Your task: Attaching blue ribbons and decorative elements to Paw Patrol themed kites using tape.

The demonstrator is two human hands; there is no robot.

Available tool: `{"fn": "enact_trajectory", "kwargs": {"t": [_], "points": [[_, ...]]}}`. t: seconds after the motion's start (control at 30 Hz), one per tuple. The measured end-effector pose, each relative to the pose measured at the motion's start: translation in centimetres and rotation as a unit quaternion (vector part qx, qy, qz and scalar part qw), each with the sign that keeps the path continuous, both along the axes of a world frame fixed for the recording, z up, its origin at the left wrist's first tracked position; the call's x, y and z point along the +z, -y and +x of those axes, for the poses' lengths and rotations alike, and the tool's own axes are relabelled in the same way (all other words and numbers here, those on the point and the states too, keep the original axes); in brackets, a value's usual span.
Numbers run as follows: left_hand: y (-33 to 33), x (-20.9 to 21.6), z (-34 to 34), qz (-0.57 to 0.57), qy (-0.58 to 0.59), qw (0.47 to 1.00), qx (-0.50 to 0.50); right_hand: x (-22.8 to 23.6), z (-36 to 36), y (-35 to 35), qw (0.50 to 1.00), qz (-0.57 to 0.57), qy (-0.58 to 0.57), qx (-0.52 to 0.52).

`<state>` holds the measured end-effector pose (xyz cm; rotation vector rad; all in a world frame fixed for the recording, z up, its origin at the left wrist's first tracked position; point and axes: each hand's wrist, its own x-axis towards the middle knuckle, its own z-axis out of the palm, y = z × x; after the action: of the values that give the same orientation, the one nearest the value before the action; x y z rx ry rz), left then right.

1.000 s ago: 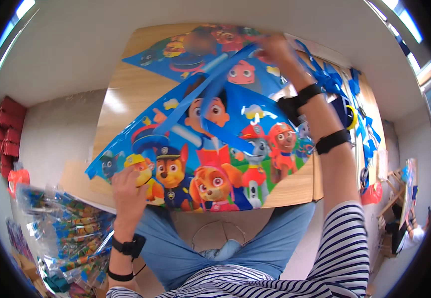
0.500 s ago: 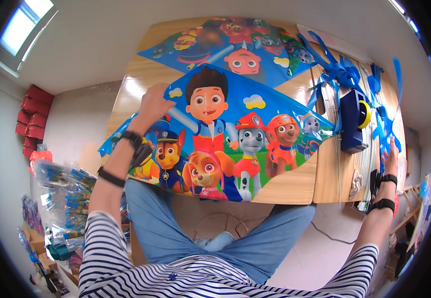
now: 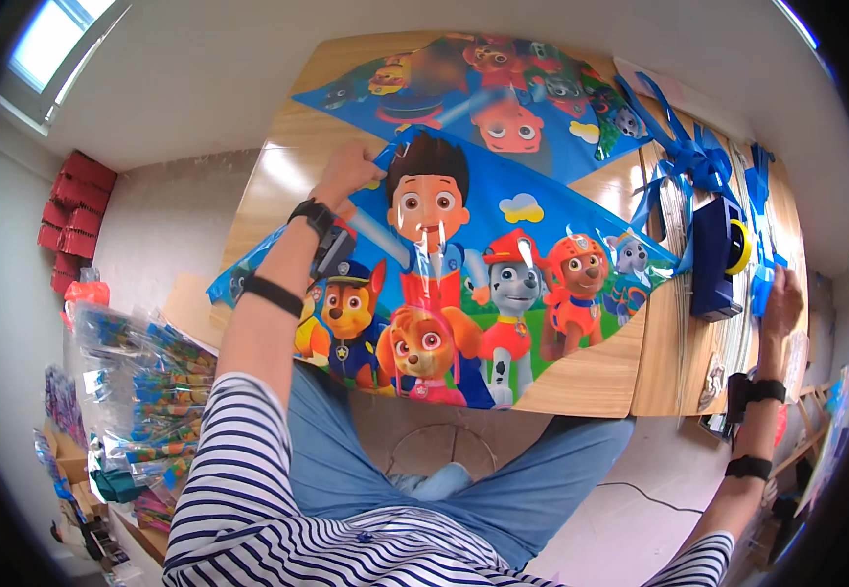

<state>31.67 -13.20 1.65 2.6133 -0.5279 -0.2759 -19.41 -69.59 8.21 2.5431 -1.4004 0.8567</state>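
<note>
A printed plastic kite sail (image 3: 532, 245), blue with cartoon figures, lies across the near part of the table. My left hand (image 3: 351, 171) is closed at its upper left edge, fingertips pinching the film. A second, similar sail (image 3: 581, 161) lies beyond it, turned the other way round. At the right, my right hand (image 3: 784, 301) has its fingers drawn together against a strip of blue ribbon (image 3: 765, 279); the exact grip is partly hidden. Just left of that hand stands a dark blue tape dispenser (image 3: 716, 259) with a yellow-cored roll.
Thin pale rods (image 3: 676, 293) lie lengthwise at the table's right, topped by a tangle of blue ribbons (image 3: 693, 161). The wooden tabletop (image 3: 591, 382) ends just before my knees. Packed bundles in clear plastic (image 3: 155, 391) are piled at the left, below red boxes (image 3: 77, 220) by the wall.
My left hand has moved up and right along the sail's edge. The right hand's fingers, spread before, have drawn together by the ribbon. A raised ribbon end no longer shows. The view has shifted slightly.
</note>
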Motion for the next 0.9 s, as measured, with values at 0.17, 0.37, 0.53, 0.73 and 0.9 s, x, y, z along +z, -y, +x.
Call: {"fn": "enact_trajectory", "kwargs": {"t": [0.17,0.37,0.53,0.73,0.9], "points": [[-2.7,7.6,-4.0,-0.225,-0.137,0.963,-0.057,-0.4,13.6,-17.3,0.89,0.256,0.19,0.326],[-9.3,18.0,-15.7,-0.416,-0.211,0.873,-0.143,4.4,22.8,-42.7,0.752,0.491,0.137,0.418],[-15.9,21.4,-21.1,-0.41,-0.228,0.868,-0.165,7.2,21.2,-53.2,0.51,0.682,0.139,0.506],[-20.7,23.0,-25.8,-0.454,-0.193,0.857,-0.148,9.9,18.0,-58.0,0.468,0.657,0.223,0.547],[-22.5,23.5,-27.7,-0.496,-0.266,0.812,-0.153,11.9,14.1,-60.2,0.434,0.698,0.17,0.545]]}}
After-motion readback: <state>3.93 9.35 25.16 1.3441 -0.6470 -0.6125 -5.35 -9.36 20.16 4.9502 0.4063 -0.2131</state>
